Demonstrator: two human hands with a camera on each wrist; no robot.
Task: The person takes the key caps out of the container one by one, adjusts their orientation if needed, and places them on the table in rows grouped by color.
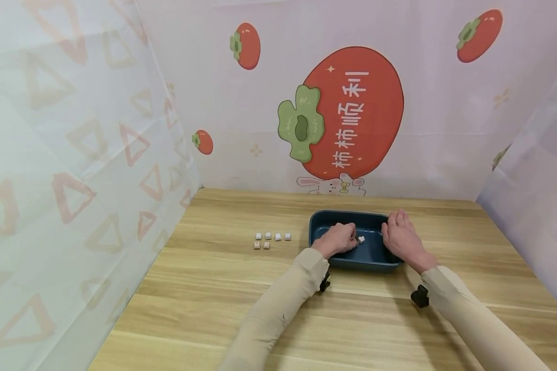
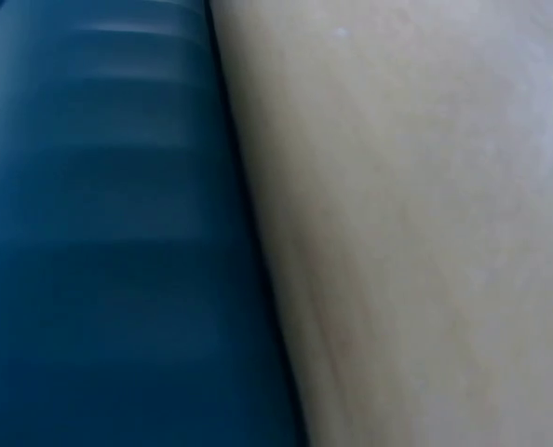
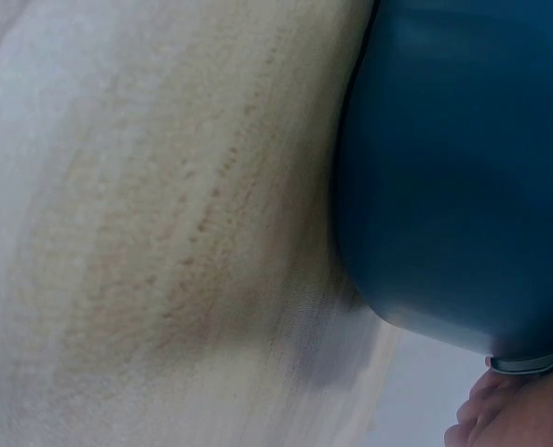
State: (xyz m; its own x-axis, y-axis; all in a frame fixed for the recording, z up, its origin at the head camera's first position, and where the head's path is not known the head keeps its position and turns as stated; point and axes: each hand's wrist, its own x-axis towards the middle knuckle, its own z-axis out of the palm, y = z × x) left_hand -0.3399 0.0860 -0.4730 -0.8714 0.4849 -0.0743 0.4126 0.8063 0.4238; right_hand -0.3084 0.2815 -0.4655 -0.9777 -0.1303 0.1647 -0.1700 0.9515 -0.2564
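A dark blue rectangular bin (image 1: pixel 362 265) stands on the table, its outer wall (image 2: pixel 118 298) filling the left side of the left wrist view. My left hand (image 1: pixel 338 240) reaches over the near left rim, fingers curled down inside. At its fingertips is a small white keycap (image 1: pixel 361 239); the hand partly hides the contact. My right hand (image 1: pixel 403 239) grips the bin's right rim, thumb side inward and fingers over the edge. Low in the right wrist view, the fingers (image 3: pixel 486 410) show beside the rim. Several pale keycaps (image 1: pixel 278 237) sit in two short rows left of the bin.
The wood-grain table (image 1: pixel 204 299) extends to a printed cloth backdrop (image 1: pixel 260 175) behind. Another patterned cloth (image 1: pixel 88 216) hangs along the left side, with more cloth at the right. A black wrist camera (image 1: pixel 420 297) sits under the right sleeve.
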